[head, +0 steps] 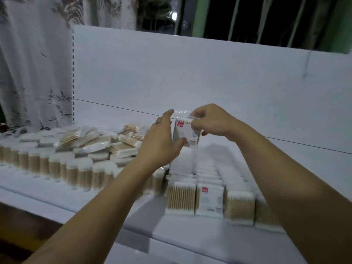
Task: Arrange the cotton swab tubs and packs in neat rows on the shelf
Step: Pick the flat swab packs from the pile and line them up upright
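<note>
Cotton swab pack (185, 130), seen from the head camera, is hanging upright between both hands, above the shelf (190, 239) and apart from everything on it. The right hand (207, 121) is pinching its crinkly clear top with curled fingers. The left hand (162, 143) is pinching the lower corner under the thumb, its fingers reaching almost straight up the left edge. The pack is looking flat and rectangular: soft film, a white label with a red mark, pale wooden sticks showing through. Directly below the hands, rows of standing packs (207, 199) are running back from the shelf's front edge. I judge that this one is being squared up to join the far end of a row, which is calling for lowering it upright, label forward, flush against its neighbour. Left of the left hand, a loose heap of packs (99, 141) is waiting behind a line of white-lidded tubs (57, 168).
</note>
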A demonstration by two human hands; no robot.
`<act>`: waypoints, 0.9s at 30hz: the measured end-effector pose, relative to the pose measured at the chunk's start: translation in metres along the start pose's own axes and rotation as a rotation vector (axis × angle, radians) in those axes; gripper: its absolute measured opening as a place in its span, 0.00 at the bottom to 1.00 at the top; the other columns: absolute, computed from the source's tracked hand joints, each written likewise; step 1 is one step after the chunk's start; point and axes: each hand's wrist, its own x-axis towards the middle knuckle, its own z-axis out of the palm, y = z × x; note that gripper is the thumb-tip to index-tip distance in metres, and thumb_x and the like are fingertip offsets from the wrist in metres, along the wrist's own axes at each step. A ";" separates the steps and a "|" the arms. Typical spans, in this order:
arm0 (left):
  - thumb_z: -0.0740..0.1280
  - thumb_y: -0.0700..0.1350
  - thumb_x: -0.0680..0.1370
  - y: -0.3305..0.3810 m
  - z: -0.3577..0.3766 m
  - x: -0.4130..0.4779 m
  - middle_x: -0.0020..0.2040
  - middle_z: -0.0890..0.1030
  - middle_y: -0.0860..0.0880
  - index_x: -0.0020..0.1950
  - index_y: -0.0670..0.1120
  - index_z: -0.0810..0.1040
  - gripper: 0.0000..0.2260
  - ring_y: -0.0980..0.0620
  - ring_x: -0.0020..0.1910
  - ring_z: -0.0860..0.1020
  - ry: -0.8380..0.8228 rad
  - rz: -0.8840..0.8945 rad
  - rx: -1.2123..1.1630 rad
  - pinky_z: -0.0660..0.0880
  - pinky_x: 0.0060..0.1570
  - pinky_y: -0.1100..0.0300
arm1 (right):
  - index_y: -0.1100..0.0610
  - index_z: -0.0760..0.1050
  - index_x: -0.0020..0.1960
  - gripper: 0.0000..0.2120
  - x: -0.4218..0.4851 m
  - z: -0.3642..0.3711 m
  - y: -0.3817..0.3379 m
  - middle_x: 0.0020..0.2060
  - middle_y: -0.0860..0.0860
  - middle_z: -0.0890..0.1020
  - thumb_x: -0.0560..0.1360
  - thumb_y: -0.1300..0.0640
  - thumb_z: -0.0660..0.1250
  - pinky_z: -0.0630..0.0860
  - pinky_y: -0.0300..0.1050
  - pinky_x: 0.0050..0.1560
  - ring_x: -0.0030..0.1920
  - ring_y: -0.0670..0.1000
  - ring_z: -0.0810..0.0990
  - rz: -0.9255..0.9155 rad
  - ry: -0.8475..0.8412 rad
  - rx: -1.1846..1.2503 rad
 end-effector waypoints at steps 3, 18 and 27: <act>0.71 0.52 0.75 0.045 0.037 -0.007 0.68 0.71 0.49 0.77 0.52 0.52 0.38 0.50 0.64 0.73 -0.038 0.042 -0.125 0.74 0.60 0.49 | 0.62 0.80 0.44 0.05 -0.037 -0.038 0.035 0.40 0.56 0.83 0.70 0.62 0.67 0.81 0.46 0.41 0.41 0.52 0.83 0.096 0.070 -0.018; 0.70 0.43 0.76 0.240 0.191 -0.085 0.56 0.79 0.51 0.65 0.48 0.71 0.18 0.57 0.48 0.79 -0.278 0.133 -0.430 0.75 0.43 0.68 | 0.59 0.79 0.52 0.27 -0.231 -0.152 0.182 0.51 0.50 0.83 0.71 0.35 0.69 0.80 0.49 0.50 0.50 0.50 0.82 0.403 0.384 0.103; 0.69 0.48 0.76 0.251 0.225 -0.114 0.63 0.77 0.51 0.70 0.49 0.71 0.23 0.51 0.64 0.72 -0.227 0.227 -0.014 0.65 0.63 0.52 | 0.52 0.79 0.56 0.12 -0.282 -0.143 0.258 0.49 0.47 0.80 0.73 0.60 0.72 0.71 0.36 0.44 0.48 0.48 0.78 0.340 0.483 -0.112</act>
